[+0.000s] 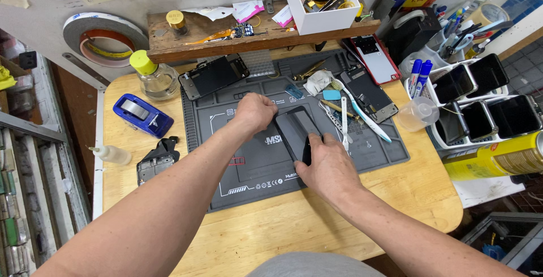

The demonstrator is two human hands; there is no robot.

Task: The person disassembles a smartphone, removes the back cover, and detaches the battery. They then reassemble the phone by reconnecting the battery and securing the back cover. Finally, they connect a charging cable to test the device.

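Observation:
A dark phone (pixel 298 131) lies face down on the grey work mat (pixel 249 169), near the mat's middle. My left hand (pixel 255 112) is curled around the phone's upper left corner. My right hand (pixel 327 165) grips its lower right end, thumb along the phone's edge. Both forearms reach in from the near edge of the wooden table (pixel 271 232).
An opened phone (pixel 213 75) and another opened phone (pixel 368 92) lie at the mat's back. White tweezers (pixel 344 122) and a toothbrush (pixel 362 113) lie right of the hands. A blue tape dispenser (pixel 142 114), glass jar (pixel 153 76), small squeeze bottle (pixel 111 153), phone rack (pixel 481 104), yellow can (pixel 498 158) surround the mat.

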